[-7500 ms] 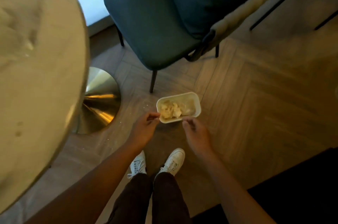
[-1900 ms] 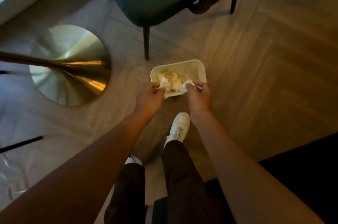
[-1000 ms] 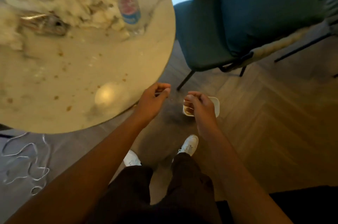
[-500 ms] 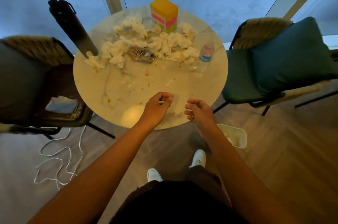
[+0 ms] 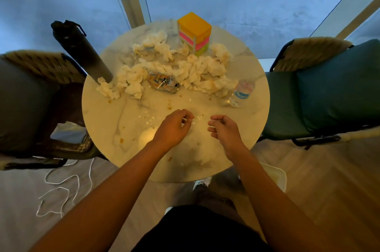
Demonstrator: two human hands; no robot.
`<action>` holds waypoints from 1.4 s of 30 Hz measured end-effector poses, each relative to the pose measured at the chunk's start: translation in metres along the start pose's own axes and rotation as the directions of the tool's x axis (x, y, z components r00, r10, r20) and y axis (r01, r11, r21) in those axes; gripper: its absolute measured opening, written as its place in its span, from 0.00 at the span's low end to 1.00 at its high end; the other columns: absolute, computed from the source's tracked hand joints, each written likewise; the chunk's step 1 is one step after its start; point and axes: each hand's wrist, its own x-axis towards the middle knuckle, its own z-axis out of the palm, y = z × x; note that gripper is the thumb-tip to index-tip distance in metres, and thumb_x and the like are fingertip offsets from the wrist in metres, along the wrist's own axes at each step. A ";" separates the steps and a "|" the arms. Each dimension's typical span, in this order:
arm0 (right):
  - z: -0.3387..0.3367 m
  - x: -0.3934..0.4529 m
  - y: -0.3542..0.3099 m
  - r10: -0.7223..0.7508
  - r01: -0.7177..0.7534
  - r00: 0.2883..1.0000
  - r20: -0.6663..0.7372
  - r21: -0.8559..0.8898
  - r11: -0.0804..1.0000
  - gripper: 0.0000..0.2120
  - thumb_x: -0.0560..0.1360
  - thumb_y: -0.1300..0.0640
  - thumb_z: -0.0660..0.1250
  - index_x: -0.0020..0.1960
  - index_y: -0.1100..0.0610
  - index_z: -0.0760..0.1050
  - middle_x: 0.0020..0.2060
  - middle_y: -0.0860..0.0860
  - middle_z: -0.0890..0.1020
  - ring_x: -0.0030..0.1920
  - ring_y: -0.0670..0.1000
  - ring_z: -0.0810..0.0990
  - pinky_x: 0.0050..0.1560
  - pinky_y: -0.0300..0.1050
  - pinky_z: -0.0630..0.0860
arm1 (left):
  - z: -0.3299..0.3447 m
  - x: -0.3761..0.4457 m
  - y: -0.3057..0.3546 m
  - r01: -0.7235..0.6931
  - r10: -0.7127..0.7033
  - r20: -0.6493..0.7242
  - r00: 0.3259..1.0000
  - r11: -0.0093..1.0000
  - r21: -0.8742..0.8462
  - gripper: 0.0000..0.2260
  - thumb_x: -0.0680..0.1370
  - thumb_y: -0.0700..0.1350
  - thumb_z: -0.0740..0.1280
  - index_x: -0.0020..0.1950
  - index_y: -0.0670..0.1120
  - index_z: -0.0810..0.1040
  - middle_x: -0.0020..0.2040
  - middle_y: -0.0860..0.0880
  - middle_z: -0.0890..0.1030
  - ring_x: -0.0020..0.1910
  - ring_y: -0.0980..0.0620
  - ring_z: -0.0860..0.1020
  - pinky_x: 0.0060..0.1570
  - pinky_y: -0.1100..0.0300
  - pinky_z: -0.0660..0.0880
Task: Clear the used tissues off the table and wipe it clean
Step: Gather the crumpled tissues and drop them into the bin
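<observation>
Two hands hover over the near half of the round marble desk (image 5: 115, 120). The left hand (image 5: 173, 128) has its fingers curled; whether its grip pinches a small scrap cannot be told. The right hand (image 5: 223, 128) is loosely curled, its grip holding nothing. Crumpled used tissues (image 5: 197, 68) lie heaped across the far half, around a crushed can (image 5: 163, 83), between a tilted dark flask (image 5: 82, 52) and a water bottle (image 5: 242, 92). A coloured box (image 5: 194, 31) stands behind the heap.

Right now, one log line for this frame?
phase: back at table | left hand: loosely curled, empty | right hand: loosely curled, empty | used tissues: still piled on far half | wiping: not started
</observation>
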 end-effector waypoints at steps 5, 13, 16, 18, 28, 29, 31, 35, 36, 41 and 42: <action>0.012 0.070 -0.032 -0.018 0.020 0.999 0.046 -0.045 0.999 0.05 0.79 0.62 0.66 0.50 0.52 0.78 0.47 0.52 0.82 0.44 0.49 0.81 0.47 0.47 0.76 | -0.009 0.087 0.001 -0.031 0.038 -0.067 0.997 0.993 0.113 0.06 0.80 0.44 0.67 0.56 0.49 0.80 0.53 0.50 0.80 0.51 0.51 0.79 0.50 0.52 0.77; 0.030 0.154 -0.067 -0.016 0.025 0.991 0.132 -0.065 0.998 0.04 0.79 0.61 0.67 0.51 0.53 0.78 0.46 0.53 0.82 0.43 0.49 0.80 0.45 0.45 0.76 | -0.024 0.189 -0.020 0.176 -0.108 -0.164 0.981 0.855 0.488 0.28 0.71 0.51 0.71 0.72 0.54 0.71 0.70 0.50 0.71 0.70 0.43 0.66 0.66 0.45 0.64; 0.040 0.168 -0.073 -0.090 0.103 0.991 0.094 -0.147 0.984 0.05 0.77 0.58 0.69 0.52 0.50 0.79 0.47 0.49 0.82 0.46 0.48 0.81 0.47 0.43 0.76 | -0.027 0.198 -0.029 0.153 -0.085 -0.145 0.986 0.811 0.564 0.25 0.74 0.55 0.70 0.70 0.53 0.73 0.67 0.48 0.76 0.68 0.42 0.70 0.63 0.47 0.65; 0.049 0.175 -0.077 -0.185 0.197 0.980 0.069 -0.282 0.939 0.10 0.75 0.56 0.72 0.56 0.51 0.78 0.50 0.48 0.81 0.49 0.48 0.80 0.46 0.42 0.76 | -0.031 0.198 -0.034 0.117 -0.027 -0.170 0.985 0.828 0.549 0.21 0.75 0.55 0.68 0.67 0.52 0.76 0.62 0.47 0.80 0.64 0.42 0.73 0.60 0.47 0.67; 0.102 0.194 -0.077 -0.291 0.212 0.955 -0.056 -0.558 0.802 0.27 0.74 0.57 0.72 0.70 0.57 0.68 0.65 0.58 0.74 0.63 0.60 0.76 0.58 0.51 0.74 | -0.071 0.164 -0.045 0.122 -0.160 -0.390 0.907 0.985 -0.119 0.14 0.79 0.54 0.70 0.62 0.49 0.79 0.58 0.53 0.81 0.56 0.57 0.77 0.52 0.72 0.69; 0.102 0.193 -0.078 -0.286 0.194 0.954 -0.088 -0.548 0.813 0.25 0.74 0.58 0.71 0.69 0.57 0.68 0.64 0.58 0.76 0.62 0.60 0.77 0.58 0.51 0.75 | -0.075 0.159 -0.044 0.132 -0.181 -0.386 0.905 0.980 -0.150 0.13 0.79 0.54 0.70 0.61 0.50 0.79 0.57 0.53 0.81 0.55 0.58 0.77 0.49 0.75 0.68; 0.102 0.185 -0.079 -0.305 0.197 0.943 -0.136 -0.511 0.837 0.23 0.76 0.59 0.70 0.69 0.57 0.70 0.63 0.58 0.78 0.61 0.59 0.79 0.57 0.48 0.75 | -0.083 0.147 -0.045 0.134 -0.202 -0.380 0.903 0.971 -0.198 0.11 0.79 0.55 0.70 0.57 0.50 0.79 0.56 0.53 0.79 0.53 0.58 0.75 0.47 0.77 0.68; 0.099 0.149 -0.080 -0.382 0.289 0.914 -0.137 -0.441 0.850 0.22 0.77 0.58 0.68 0.71 0.53 0.72 0.58 0.54 0.80 0.56 0.54 0.79 0.55 0.42 0.74 | -0.096 0.124 -0.044 0.088 -0.209 -0.347 0.914 0.938 -0.335 0.07 0.78 0.52 0.72 0.50 0.53 0.76 0.53 0.63 0.77 0.50 0.69 0.76 0.46 0.77 0.70; 0.098 0.139 -0.077 -0.389 0.302 0.912 -0.128 -0.432 0.850 0.21 0.77 0.57 0.68 0.70 0.50 0.73 0.56 0.51 0.80 0.54 0.52 0.80 0.55 0.47 0.78 | -0.098 0.119 -0.045 0.076 -0.202 -0.334 0.921 0.932 -0.355 0.08 0.78 0.51 0.73 0.47 0.53 0.75 0.54 0.64 0.77 0.50 0.71 0.76 0.46 0.77 0.70; 0.098 0.084 -0.059 -0.320 0.304 0.943 -0.091 -0.160 0.939 0.11 0.81 0.62 0.64 0.52 0.49 0.82 0.54 0.54 0.80 0.51 0.54 0.82 0.42 0.48 0.84 | -0.102 0.096 -0.053 0.052 -0.168 -0.264 0.950 0.916 -0.398 0.13 0.76 0.51 0.75 0.41 0.52 0.71 0.50 0.50 0.81 0.47 0.68 0.77 0.46 0.64 0.76; 0.100 0.074 -0.057 -0.298 0.288 0.950 -0.096 -0.106 0.952 0.12 0.81 0.62 0.64 0.49 0.49 0.83 0.55 0.55 0.80 0.52 0.56 0.82 0.42 0.46 0.83 | -0.102 0.092 -0.054 0.065 -0.178 -0.243 0.954 0.910 -0.410 0.13 0.76 0.52 0.75 0.43 0.51 0.71 0.48 0.49 0.80 0.45 0.63 0.78 0.46 0.57 0.77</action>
